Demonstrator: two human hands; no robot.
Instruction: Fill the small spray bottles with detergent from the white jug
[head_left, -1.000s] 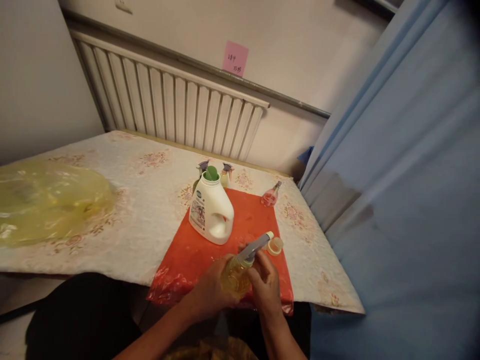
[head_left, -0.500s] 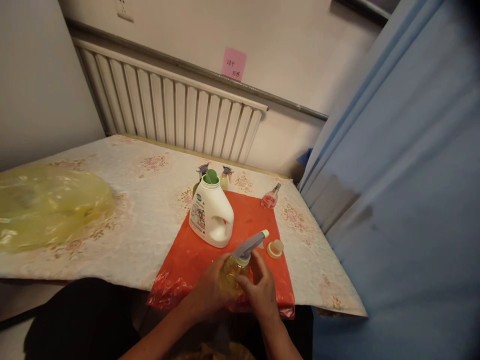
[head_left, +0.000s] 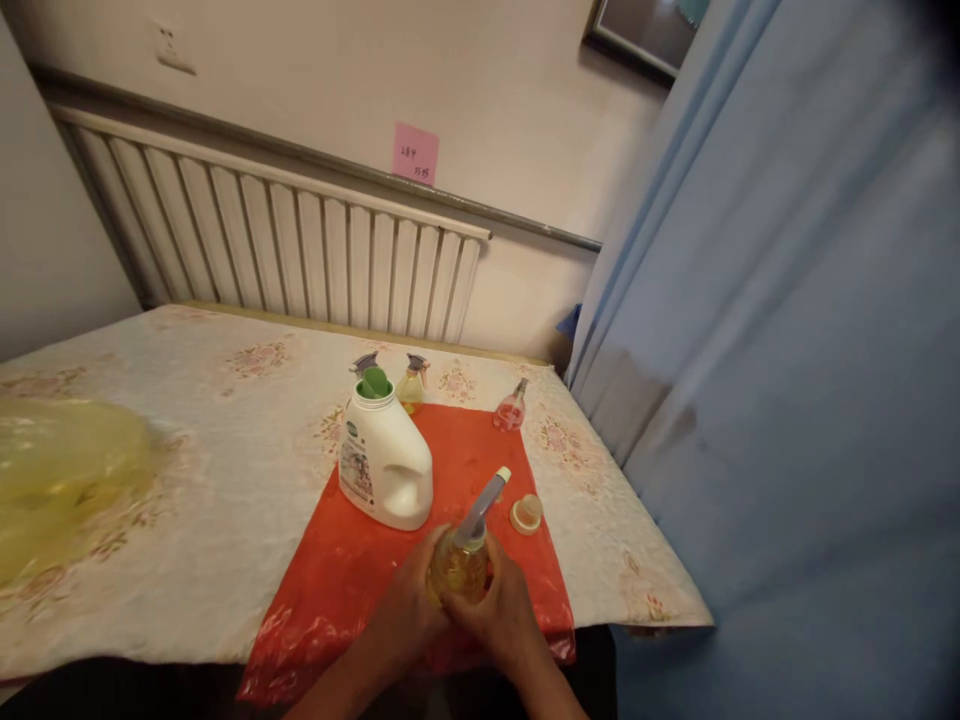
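Both my hands are wrapped round a spray bottle (head_left: 459, 566) of clear yellow liquid with a grey spray head. My left hand (head_left: 411, 592) grips its left side, and my right hand (head_left: 501, 600) holds the right side, thumb across the front. The bottle is over the near part of a red plastic bag (head_left: 330, 590) spread flat. Beyond it stands a white jug (head_left: 390, 465) with a handle, a label and a green spout in its uncapped mouth. A pale round cap (head_left: 526, 514) lies right of the bottle on the red bag.
Behind the jug stand a spray bottle (head_left: 412, 388) with yellow liquid and another, mostly hidden. A small pink bottle (head_left: 511, 408) stands at the bag's far right corner. On the left lies a yellow plastic bag (head_left: 67, 480). A blue curtain (head_left: 787, 400) hangs along the right.
The view has swung right and up, so things appear shifted left and lower. My right hand has moved from near the spray head down onto the bottle's body.
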